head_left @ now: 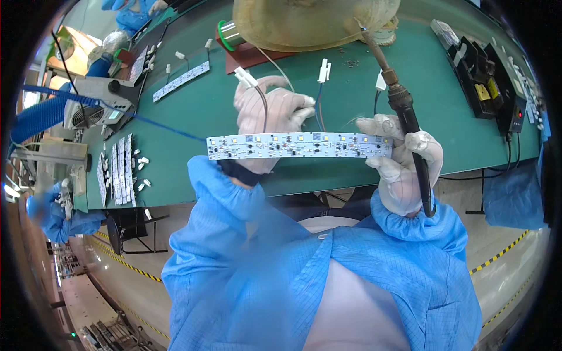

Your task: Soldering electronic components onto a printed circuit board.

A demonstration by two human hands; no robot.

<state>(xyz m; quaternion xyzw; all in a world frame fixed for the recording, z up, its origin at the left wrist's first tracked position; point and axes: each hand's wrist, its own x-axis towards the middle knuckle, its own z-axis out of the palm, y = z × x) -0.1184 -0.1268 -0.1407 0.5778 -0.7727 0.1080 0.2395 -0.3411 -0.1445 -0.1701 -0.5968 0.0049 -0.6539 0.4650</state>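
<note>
Left hand (pixel 266 120) grips the LED strip board (pixel 300 145); right hand (pixel 404 164) — soldering iron (pixel 404 111) and board's end.

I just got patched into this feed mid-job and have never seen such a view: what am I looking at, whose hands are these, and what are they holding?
This is one fisheye camera worn on a person's head, looking down, so straight edges bend. The gloved hands in blue sleeves are the wearer's own. The left hand and the right hand hold a long white LED circuit strip between them by its ends, above a green bench. The right hand also grips a soldering iron, tip pointing away. Wires with white connectors rise from the strip. More strips lie at the left, near a solder spool.
</note>
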